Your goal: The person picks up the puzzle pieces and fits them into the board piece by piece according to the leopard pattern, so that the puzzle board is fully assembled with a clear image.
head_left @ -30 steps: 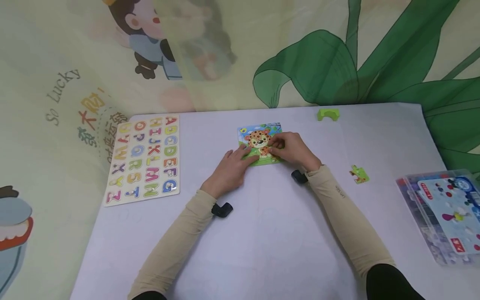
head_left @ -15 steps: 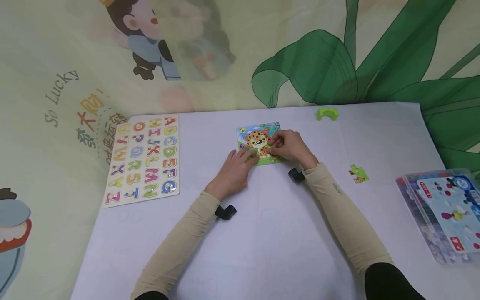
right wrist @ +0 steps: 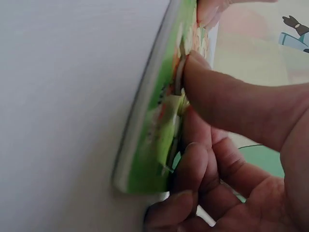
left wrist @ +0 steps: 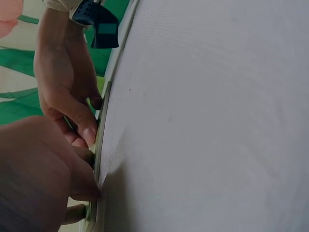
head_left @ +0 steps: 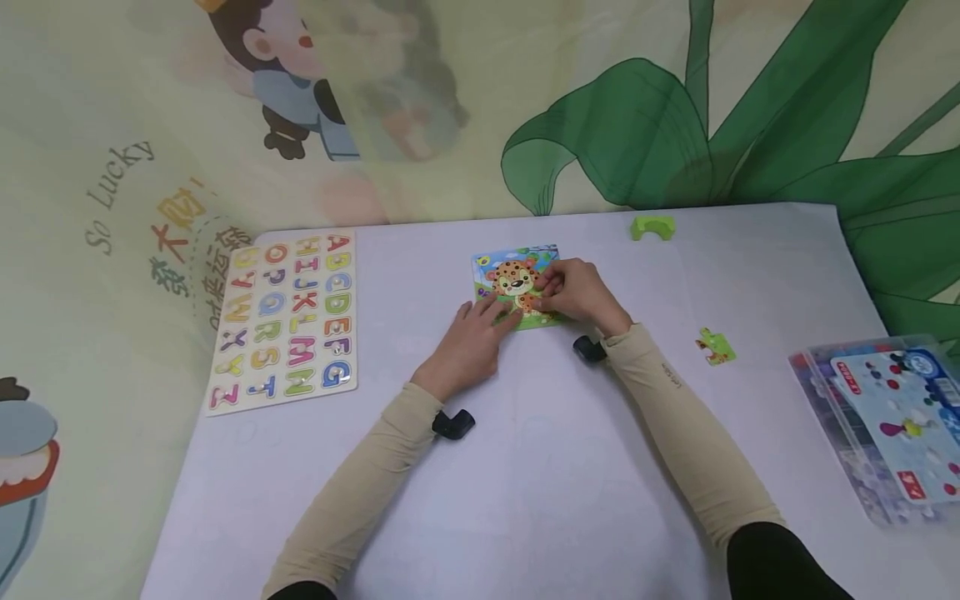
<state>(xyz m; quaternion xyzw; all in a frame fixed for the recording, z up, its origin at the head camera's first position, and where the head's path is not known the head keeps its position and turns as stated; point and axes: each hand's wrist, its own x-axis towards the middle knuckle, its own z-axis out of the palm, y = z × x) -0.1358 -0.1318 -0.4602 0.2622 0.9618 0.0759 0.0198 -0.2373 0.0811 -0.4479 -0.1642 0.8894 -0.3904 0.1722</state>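
Observation:
A leopard jigsaw puzzle (head_left: pixel 487 261) in a flat tray lies towards the far side of the white table. My left hand (head_left: pixel 468 346) rests on its lower left part, fingers spread and fairly straight. At the puzzle's right side, my right hand (head_left: pixel 577 292) pinches a puzzle piece (right wrist: pixel 170 128) between thumb and fingers. In the right wrist view, this mostly green piece stands slightly raised above the tray's surface. The left wrist view sees both hands against the puzzle's edge from the side. Much of the puzzle's right part is hidden under my right hand.
Off to the right lies a loose green puzzle piece (head_left: pixel 716 347). A green arch-shaped block (head_left: pixel 653 227) sits near the far edge. An alphabet board (head_left: pixel 283 321) occupies the left side, and a clear plastic box (head_left: pixel 855 433) with a printed card stands at the right.
My left hand has shifted a little to the right over the puzzle's lower edge. The right hand stays at the same side of the puzzle, almost unmoved.

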